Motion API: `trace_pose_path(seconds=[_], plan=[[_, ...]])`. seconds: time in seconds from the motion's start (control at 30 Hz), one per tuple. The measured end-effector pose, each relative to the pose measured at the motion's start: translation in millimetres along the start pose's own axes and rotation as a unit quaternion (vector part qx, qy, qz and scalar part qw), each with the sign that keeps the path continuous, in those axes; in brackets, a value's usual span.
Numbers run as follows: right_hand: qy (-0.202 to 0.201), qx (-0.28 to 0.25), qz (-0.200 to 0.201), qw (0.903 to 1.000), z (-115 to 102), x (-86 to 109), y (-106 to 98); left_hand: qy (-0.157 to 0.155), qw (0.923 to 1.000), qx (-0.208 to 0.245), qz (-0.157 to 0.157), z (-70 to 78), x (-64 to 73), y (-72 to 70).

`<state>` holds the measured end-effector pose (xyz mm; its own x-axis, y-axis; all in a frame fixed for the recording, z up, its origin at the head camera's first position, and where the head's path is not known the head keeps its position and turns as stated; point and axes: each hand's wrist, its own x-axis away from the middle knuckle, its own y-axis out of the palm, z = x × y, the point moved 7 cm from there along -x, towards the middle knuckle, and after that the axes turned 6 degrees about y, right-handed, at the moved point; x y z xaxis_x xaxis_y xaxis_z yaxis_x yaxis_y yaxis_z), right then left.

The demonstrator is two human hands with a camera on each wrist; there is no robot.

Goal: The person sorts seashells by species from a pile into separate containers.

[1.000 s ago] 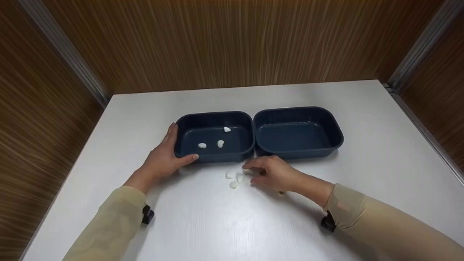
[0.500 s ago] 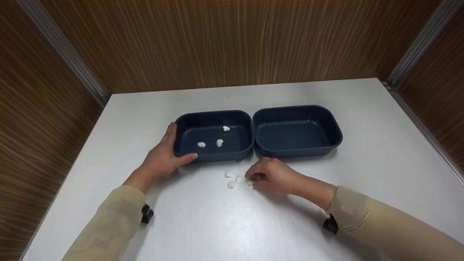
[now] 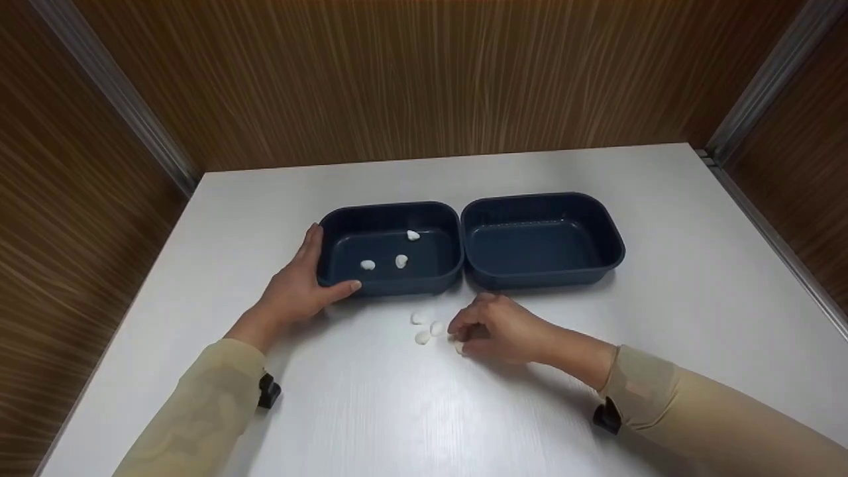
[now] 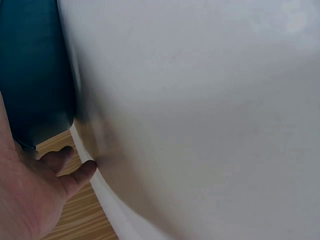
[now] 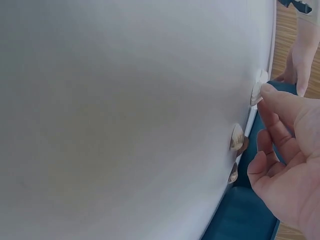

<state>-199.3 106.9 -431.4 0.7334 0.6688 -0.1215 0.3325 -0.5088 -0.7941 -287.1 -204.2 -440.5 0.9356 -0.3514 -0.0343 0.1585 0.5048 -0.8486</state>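
Observation:
My left hand point(image 3: 291, 288) holds the near left corner of the left dark blue container point(image 3: 391, 286), thumb along the front and fingers against the end. In the left wrist view, two of its fingers point(image 4: 77, 180) stick out past the container wall. Three small white shells lie inside. My right hand point(image 3: 503, 328) is low over the table, fingers curved, with a white shell point(image 3: 458, 346) at the thumb tip. Just left of it lie three white shells point(image 3: 423, 338). The right wrist view shows brownish-white shells point(image 5: 237, 138) under the palm, hidden from the head view.
A second dark blue container point(image 3: 543, 248) stands against the right side of the first, with nothing inside. Both rest on a white table point(image 3: 371, 411) with wood-grain panels point(image 3: 430, 79) behind and at the sides.
The right hand has drawn back slightly toward the person, and the shell at its fingers has slid nearer, away from the three others. My left hand stays in place.

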Motion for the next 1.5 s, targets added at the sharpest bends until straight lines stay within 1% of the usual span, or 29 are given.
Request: trace_pose_path(seconds=[0.2, 0.3, 0.73, 1.0, 1.27, 1.5], plan=[[-0.014, -0.034, 0.000, 0.9993, -3.8, 4.0, 1.3, 0.000, 1.0000, 0.000, 0.000, -0.1, -0.4, 0.4], [-0.012, -0.041, -0.003, 0.9991, -3.6, 5.6, 2.1, 0.000, 1.0000, -0.001, -0.001, 0.0, -0.5, 0.3], [-0.002, 0.011, -0.017, 0.9998, -0.7, 8.3, 6.9, 0.000, 1.0000, -0.004, -0.001, -0.4, 0.1, 0.4], [0.010, 0.012, -0.030, 0.9994, 1.1, 8.2, 8.7, 0.001, 1.0000, 0.005, 0.003, -0.3, 0.9, 0.2], [-0.010, 0.017, -0.016, 0.9997, -1.8, 8.3, 7.8, 0.004, 0.9999, 0.007, 0.009, -0.8, 0.7, 0.6], [0.014, 0.006, -0.027, 0.9995, -0.2, 6.3, 8.6, 0.005, 0.9999, 0.003, 0.008, -0.7, 0.3, 0.8]])
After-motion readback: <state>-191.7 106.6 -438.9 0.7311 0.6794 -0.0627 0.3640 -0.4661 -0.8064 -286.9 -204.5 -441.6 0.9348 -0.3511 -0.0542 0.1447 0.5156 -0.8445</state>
